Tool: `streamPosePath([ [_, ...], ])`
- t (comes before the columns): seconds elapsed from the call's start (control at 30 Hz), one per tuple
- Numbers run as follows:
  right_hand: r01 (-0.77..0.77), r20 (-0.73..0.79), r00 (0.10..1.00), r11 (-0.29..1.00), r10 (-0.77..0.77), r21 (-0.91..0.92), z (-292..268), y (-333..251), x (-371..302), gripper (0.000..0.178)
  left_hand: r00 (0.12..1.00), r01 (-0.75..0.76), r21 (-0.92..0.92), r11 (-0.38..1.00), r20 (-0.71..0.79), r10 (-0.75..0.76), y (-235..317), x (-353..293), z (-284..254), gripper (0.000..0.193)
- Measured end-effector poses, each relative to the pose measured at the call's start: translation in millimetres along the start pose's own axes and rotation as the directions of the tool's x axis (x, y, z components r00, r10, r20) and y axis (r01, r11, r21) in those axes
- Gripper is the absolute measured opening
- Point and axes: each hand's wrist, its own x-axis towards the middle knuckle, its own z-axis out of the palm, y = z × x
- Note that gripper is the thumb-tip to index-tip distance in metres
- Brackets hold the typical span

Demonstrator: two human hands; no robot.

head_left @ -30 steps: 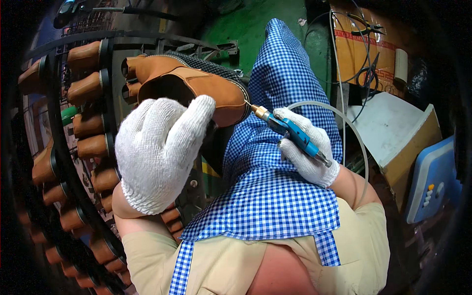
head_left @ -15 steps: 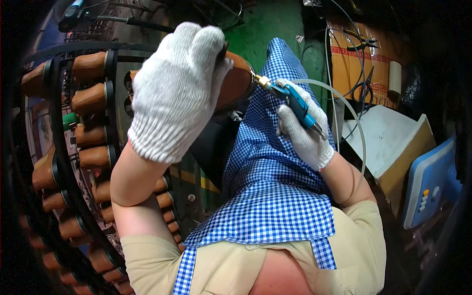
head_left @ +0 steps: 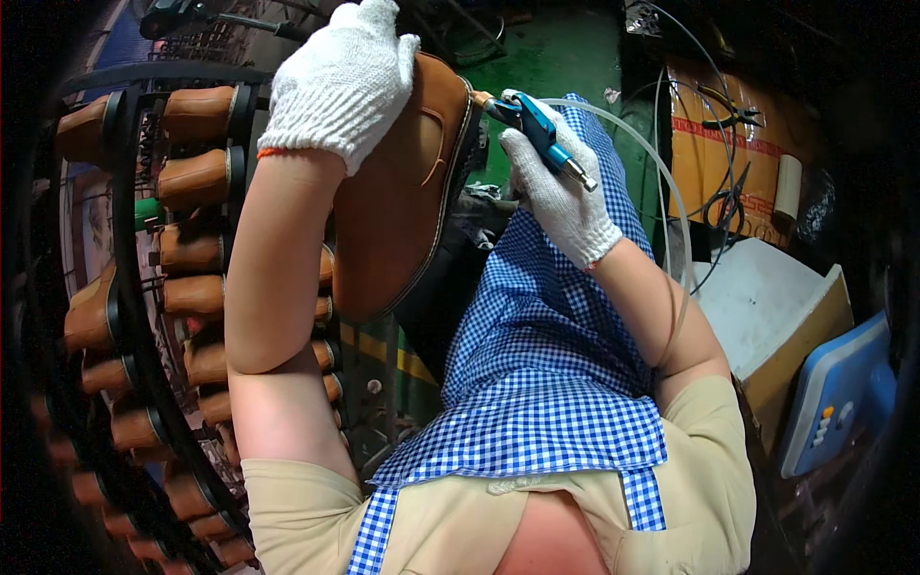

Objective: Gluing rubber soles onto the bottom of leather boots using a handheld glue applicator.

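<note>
Head view. Since the earlier frame, the brown leather shoe with pale-stitched edge (head_left: 402, 206) has swung round, toe now toward the wearer; both hands have shifted farther out. Risk, I'd judge: a slipping left hold or a tug from the clear plastic hose (head_left: 684, 230) could throw the tip off the seam and mark leather. Shoe lies under and right of the white-knit-gloved left hand (head_left: 340, 86); fingers partly hidden, closure can't be told. White-knit-gloved right hand (head_left: 558, 187) clamped round the slim blue brass-nosed tool (head_left: 542, 134), shoe just left of its tip.
</note>
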Motion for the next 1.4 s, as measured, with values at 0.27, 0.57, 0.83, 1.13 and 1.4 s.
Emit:
streamPosePath([
  [0.27,0.061,0.001,0.998,0.998,-0.061,0.032,18,2,-11,0.041,1.0,0.029,-0.12,0.992,-0.002,-0.03,-31,0,9,0.042],
  [0.57,-0.091,0.12,0.988,0.996,0.092,-0.012,18,-4,-42,0.042,0.934,0.24,-0.775,0.584,0.02,-0.357,-41,-64,-30,0.053],
  [0.83,0.016,0.16,0.987,0.996,-0.002,-0.087,18,-3,-66,0.044,0.798,0.47,-0.856,0.213,0.309,-0.518,-11,-241,20,0.038],
  [1.13,-0.148,0.197,0.966,0.982,0.17,-0.119,12,-7,-79,0.044,0.833,0.375,-0.92,0.112,0.282,-0.476,34,-269,27,0.042],
  [1.4,-0.011,0.199,0.979,0.982,0.049,-0.19,-1,-10,-83,0.043,0.956,0.2,-0.908,0.367,0.1,-0.275,33,-264,22,0.042],
])
